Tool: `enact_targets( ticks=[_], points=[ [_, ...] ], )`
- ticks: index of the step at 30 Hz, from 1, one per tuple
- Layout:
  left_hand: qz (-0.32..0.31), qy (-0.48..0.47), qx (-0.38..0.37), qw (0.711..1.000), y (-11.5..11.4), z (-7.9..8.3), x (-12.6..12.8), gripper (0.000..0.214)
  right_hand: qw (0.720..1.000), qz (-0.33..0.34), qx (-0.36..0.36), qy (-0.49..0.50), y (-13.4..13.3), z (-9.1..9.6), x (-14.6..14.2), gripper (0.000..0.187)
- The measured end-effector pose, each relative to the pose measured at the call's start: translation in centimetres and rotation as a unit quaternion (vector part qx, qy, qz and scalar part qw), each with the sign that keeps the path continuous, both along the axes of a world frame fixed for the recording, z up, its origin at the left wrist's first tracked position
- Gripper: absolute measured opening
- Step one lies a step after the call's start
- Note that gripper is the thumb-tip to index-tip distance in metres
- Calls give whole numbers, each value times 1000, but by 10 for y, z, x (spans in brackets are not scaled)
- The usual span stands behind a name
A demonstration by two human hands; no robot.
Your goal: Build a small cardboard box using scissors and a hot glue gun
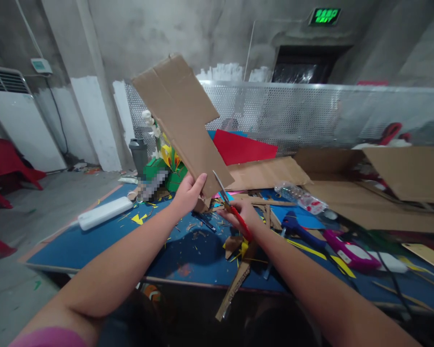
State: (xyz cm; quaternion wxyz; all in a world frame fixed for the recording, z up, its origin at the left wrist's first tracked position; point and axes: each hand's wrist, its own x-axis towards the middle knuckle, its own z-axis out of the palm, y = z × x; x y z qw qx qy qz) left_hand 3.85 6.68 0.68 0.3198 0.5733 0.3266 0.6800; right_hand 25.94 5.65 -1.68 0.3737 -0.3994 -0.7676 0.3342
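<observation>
My left hand (190, 193) grips the lower edge of a large brown cardboard piece (181, 115), thumb on its front face. The cardboard stands tilted above the table, with a notch cut in its right side. Closed around the handles of red-handled scissors (241, 220) is my right hand (244, 215). One scissor blade lies across the front of the cardboard near its lower corner; the other blade is hard to make out. Beneath my right hand are cardboard scraps (235, 284), one strip hanging over the table's front edge.
A blue table (112, 246) carries a white power strip (104, 213), a clear plastic bottle (302, 198), a blue glue gun (300, 229) and a purple device (350, 250). Behind stand a grey shaker bottle (139, 156) and red sheet (240, 152). An opened cardboard box (408, 173) occupies the right.
</observation>
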Motion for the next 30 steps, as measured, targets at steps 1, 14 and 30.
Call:
enact_targets(
  ticks=[1,14,30],
  points=[
    [1,11,2,1000,0,0,1,65,1000,0,-4,3,-1,0,0,61],
    [-24,-48,-22,998,7,-7,3,69,998,-35,53,-25,9,-3,3,64],
    [-10,-70,-42,997,20,-13,-4,74,994,35,-82,59,0,-4,-8,66]
  ],
)
